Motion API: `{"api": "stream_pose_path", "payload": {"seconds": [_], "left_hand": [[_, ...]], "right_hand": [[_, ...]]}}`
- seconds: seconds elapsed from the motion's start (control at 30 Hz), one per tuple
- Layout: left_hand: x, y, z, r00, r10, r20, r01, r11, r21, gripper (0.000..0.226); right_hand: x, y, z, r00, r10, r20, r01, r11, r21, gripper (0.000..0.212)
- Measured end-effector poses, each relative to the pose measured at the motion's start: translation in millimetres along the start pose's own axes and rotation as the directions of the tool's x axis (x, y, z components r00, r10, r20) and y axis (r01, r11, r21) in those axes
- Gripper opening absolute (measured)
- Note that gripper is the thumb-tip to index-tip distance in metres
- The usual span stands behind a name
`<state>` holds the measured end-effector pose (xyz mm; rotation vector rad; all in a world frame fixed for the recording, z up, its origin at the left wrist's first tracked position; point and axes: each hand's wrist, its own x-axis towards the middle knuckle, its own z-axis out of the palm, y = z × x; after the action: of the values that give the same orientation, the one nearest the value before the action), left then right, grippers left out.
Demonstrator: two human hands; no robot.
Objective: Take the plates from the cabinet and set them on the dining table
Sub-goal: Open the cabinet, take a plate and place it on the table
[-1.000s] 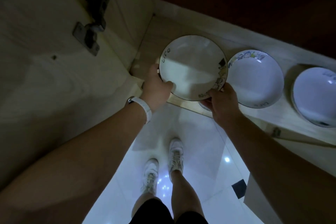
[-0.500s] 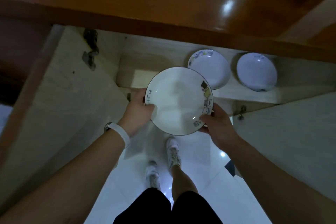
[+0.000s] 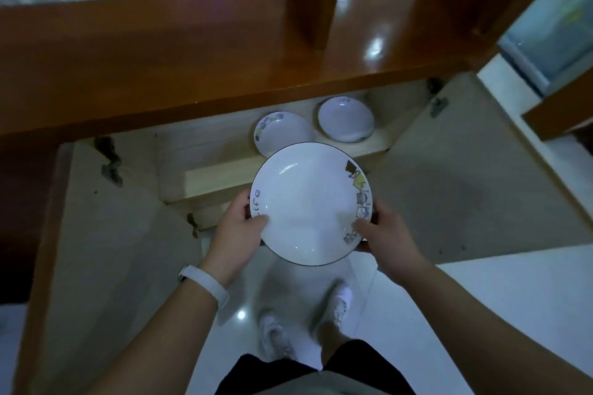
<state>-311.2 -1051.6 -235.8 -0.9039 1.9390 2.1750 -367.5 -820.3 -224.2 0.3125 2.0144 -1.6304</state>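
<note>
A white plate [image 3: 308, 205] with a dark rim and cartoon drawings along its right side is held level in front of the open cabinet. My left hand [image 3: 236, 234] grips its left edge, thumb on top. My right hand [image 3: 386, 239] grips its right edge the same way. Two more white plates remain on the cabinet shelf [image 3: 218, 175]: one [image 3: 282, 133] just behind the held plate, another [image 3: 346, 119] to its right.
The brown wooden cabinet top [image 3: 192, 51] juts out above the shelf. Both cabinet doors stand open, the left door [image 3: 106, 234] and the right door [image 3: 475, 176] flanking me. My feet stand on a glossy white tiled floor [image 3: 481, 314].
The plate has come out of the cabinet toward me and higher, held in both hands. My view has pulled back and up, so the cabinet top and both doors now show.
</note>
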Motion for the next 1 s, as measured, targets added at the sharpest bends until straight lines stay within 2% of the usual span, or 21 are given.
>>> {"api": "stream_pose_path", "payload": {"seconds": [0.27, 0.6, 0.8, 1.0], "left_hand": [[-41.3, 28.8, 70.6, 0.987, 0.040, 0.158, -0.046, 0.998, 0.039, 0.048], [-114.2, 33.1, 214.0, 0.926, 0.070, 0.371, -0.129, 0.982, 0.137, 0.044], [-170.9, 15.9, 320.5, 0.880, 0.053, 0.472, -0.145, 0.976, 0.160, 0.038], [-233.4, -5.7, 420.2, 0.791, 0.030, 0.612, -0.166, 0.972, 0.168, 0.040]], "right_hand": [[-70.3, -3.8, -72.1, 0.991, -0.001, -0.133, 0.022, 0.986, 0.163, 0.029], [-160.0, 36.8, -208.8, 0.948, -0.023, -0.318, 0.103, 0.966, 0.237, 0.039], [-225.3, 78.6, -300.5, 0.893, 0.008, -0.451, 0.177, 0.913, 0.367, 0.038], [-291.4, 119.9, -384.3, 0.807, 0.041, -0.589, 0.250, 0.880, 0.404, 0.038]]}}
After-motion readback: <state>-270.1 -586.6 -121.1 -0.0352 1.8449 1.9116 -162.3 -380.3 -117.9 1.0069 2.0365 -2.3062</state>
